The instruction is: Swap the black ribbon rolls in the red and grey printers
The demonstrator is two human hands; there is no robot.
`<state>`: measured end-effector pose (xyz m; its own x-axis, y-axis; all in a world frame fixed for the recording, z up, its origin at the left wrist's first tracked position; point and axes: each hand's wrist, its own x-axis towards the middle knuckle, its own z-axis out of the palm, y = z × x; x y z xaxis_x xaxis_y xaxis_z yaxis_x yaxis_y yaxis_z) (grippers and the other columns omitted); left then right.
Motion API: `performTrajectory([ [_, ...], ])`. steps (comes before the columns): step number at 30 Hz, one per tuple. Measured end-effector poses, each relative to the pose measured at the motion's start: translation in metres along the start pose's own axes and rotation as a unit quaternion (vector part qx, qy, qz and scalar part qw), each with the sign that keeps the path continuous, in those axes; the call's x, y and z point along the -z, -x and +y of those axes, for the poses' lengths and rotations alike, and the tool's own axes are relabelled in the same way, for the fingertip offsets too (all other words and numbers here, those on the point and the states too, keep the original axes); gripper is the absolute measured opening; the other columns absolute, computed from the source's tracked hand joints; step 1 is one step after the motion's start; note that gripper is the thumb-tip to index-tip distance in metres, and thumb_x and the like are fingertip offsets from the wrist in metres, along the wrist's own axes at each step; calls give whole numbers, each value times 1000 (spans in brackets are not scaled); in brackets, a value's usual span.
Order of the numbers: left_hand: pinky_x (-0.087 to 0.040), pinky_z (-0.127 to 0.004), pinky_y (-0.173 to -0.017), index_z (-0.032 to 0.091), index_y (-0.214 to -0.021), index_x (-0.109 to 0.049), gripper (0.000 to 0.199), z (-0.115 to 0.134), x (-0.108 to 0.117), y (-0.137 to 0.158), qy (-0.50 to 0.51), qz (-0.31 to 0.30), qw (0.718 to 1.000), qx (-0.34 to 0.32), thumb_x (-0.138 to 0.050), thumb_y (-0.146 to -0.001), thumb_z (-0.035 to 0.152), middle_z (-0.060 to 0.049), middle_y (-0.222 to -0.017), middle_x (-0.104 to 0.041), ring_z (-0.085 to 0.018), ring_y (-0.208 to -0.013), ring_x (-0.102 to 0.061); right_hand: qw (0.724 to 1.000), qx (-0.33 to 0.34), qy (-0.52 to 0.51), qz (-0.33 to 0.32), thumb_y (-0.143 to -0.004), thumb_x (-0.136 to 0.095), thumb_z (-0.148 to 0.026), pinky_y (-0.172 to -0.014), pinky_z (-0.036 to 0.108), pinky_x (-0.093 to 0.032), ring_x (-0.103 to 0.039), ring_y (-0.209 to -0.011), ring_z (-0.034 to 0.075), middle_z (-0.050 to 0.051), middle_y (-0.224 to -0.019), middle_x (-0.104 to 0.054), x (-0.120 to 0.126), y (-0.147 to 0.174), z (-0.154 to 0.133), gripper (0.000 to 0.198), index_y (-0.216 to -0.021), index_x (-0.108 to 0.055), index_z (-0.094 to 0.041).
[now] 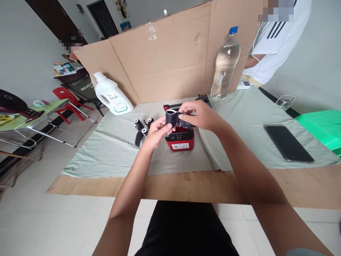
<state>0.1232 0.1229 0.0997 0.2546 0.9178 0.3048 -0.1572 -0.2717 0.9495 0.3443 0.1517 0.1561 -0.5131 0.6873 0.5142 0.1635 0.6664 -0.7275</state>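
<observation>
My left hand (156, 132) is closed around a small roll of glossy black ribbon (169, 119), held upright with the pale ring of its core facing up. With my right hand (201, 114) I pinch the loose black film (186, 121) that runs off the roll, stretched between both hands. Directly below stands a red-and-black printer-like device (180, 142) with a white label on its front; my hands cover much of its top. Several black rolls with white core ends (139, 125) are on the cloth just left of my left hand.
A grey-green cloth (101, 153) covers most of the wooden table (183, 185). A white jug (113, 96) and a large water bottle (226, 67) stand before a cardboard screen (170, 60). A black phone (289, 143) and green plastic (319, 128) are at right, near another person (282, 46).
</observation>
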Motion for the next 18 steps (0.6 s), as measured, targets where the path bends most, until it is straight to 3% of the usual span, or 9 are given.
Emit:
performTrajectory([
  [4, -45, -24, -61, 19, -106, -71, 44, -21, 3, 0, -19, 36, 999, -32, -80, -85, 57, -2, -76, -68, -10, -60, -54, 998, -50, 32, -37, -90, -64, -20, -63, 28, -33, -49, -63, 12, -1, -67, -59, 4, 0, 6, 14, -77, -62, -17],
  [7, -47, -26, -64, 20, -112, -73, 51, -26, 9, 6, -93, 97, 989, -68, -76, -86, 64, 0, -72, -64, -12, -63, -55, 996, -73, 29, -50, -90, -64, -21, -62, 27, -34, -50, -62, 12, -1, -66, -60, -4, -2, 12, 14, -77, -60, -17],
  [9, -48, -27, -65, 20, -108, -75, 55, -25, 13, 10, -150, 133, 976, -83, -70, -87, 70, 0, -70, -60, -14, -65, -54, 995, -85, 12, -54, -88, -66, -24, -64, 28, -39, -56, -67, 14, 0, -73, -66, -13, -2, 15, 6, -88, -64, -18],
  [13, -49, -29, -62, 19, -101, -76, 64, -24, 14, 13, -188, 142, 969, -71, -52, -94, 78, -4, -77, -64, -15, -67, -55, 995, -70, -7, -72, -84, -73, -29, -68, 29, -46, -61, -77, 17, 4, -101, -73, -27, -4, 17, 40, -123, -67, -22],
  [18, -48, -28, -57, 22, -105, -73, 63, -33, 12, 10, -161, 146, 974, -72, -45, -97, 77, -4, -81, -64, -13, -61, -55, 993, -80, -31, -84, -88, -67, -30, -73, 32, -50, -65, -81, 19, 4, -97, -75, -35, -7, 22, 20, -104, -75, -21],
])
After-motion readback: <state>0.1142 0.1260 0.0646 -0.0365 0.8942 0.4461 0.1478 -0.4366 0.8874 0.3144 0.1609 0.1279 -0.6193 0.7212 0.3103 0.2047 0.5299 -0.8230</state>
